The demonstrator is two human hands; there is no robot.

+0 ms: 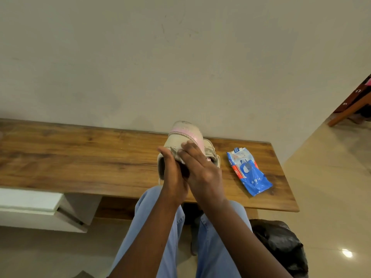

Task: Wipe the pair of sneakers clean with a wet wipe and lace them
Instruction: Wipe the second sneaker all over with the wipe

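Note:
My left hand [172, 173] grips a beige sneaker with a pink sole [184, 133], held up with its toe pointing away above the wooden shelf [80, 157]. Against the sneaker's side my right hand [200, 167] presses a white wet wipe [181, 158], of which only a small patch shows under the fingers. The second sneaker [211, 152] sits on the shelf just behind my right hand, mostly hidden. A blue wet wipe pack [249, 171] lies flat on the shelf to the right.
A plain wall rises behind the shelf. Below are my blue trouser legs [210, 247], a black plastic bag [281, 243] on the tiled floor at the right, and a white block [30, 201] under the shelf's left part. Wooden furniture [353, 103] stands far right.

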